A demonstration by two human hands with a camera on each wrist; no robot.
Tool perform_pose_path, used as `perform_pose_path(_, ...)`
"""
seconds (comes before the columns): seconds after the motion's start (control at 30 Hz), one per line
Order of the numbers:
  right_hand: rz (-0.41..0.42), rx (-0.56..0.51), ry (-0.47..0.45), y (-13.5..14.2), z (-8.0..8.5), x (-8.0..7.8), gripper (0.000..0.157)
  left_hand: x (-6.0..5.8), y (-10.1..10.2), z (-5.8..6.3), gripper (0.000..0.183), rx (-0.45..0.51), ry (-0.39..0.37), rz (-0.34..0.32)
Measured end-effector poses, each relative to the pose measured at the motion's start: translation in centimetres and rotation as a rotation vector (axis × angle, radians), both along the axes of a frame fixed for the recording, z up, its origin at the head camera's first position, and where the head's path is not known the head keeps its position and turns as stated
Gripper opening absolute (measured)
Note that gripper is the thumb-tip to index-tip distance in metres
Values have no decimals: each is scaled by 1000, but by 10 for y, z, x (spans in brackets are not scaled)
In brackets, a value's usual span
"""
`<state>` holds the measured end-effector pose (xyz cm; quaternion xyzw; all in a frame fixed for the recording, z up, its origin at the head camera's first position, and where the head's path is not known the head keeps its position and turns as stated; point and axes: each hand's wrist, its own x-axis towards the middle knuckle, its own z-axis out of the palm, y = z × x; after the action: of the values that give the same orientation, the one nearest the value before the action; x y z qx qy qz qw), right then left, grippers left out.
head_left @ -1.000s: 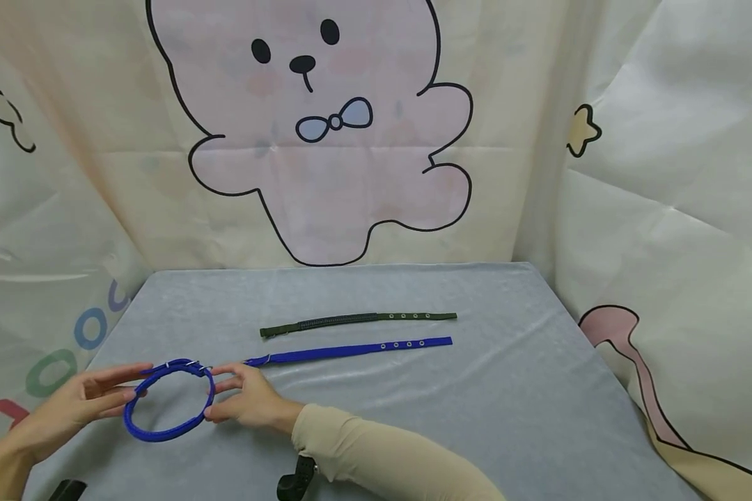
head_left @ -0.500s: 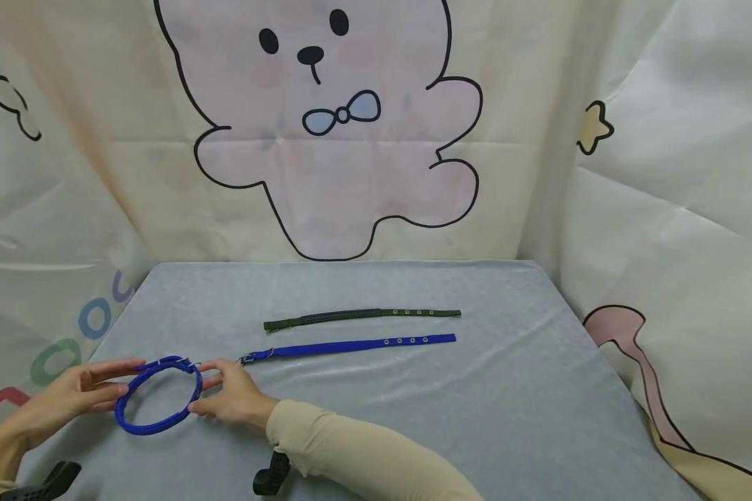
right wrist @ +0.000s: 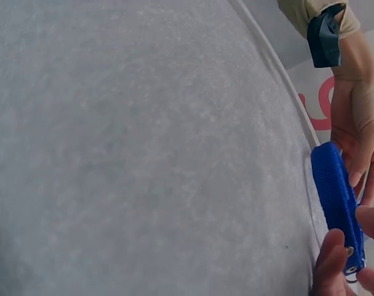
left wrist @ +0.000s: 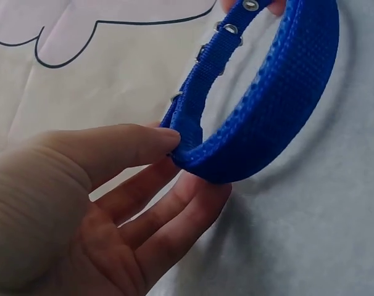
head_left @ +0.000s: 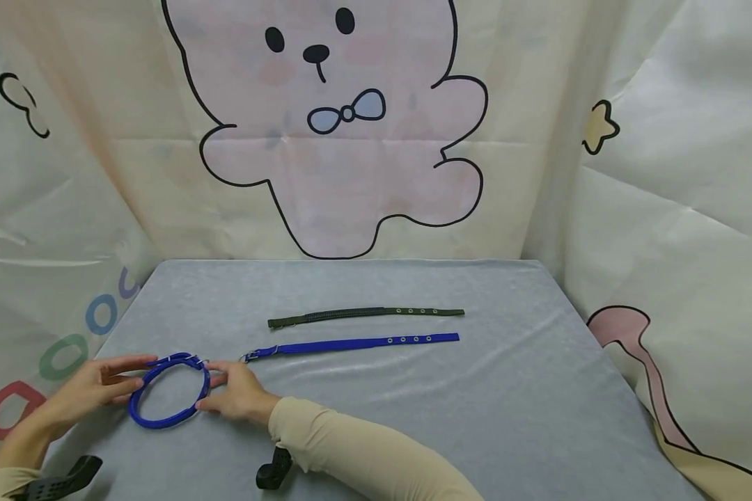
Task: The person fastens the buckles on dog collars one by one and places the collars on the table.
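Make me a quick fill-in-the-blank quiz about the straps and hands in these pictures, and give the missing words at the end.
The left hand and the right hand both grip a looped strap coloured ____.
On the grey table, the far straight strap is dark ____.
The near straight strap shows ____ round eyelets in a row.

Missing words: blue; green; four.
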<state>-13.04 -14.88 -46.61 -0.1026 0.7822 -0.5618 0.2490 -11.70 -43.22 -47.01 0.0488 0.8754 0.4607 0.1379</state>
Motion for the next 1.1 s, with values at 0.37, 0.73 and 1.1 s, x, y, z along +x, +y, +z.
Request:
perform_pose_path(0.37,131,3,-57,3,-1,-1,62,-2,7,-10,36,-81,227,-27)
perform_pose_path(0.73,126,-196,-89,36,-4,-11,40,3,17,6,44,-255,180,94)
perform_pose_path(1.1,171,-236,-40,87,2,-22,32,-7,45,34,38,-289,336,118)
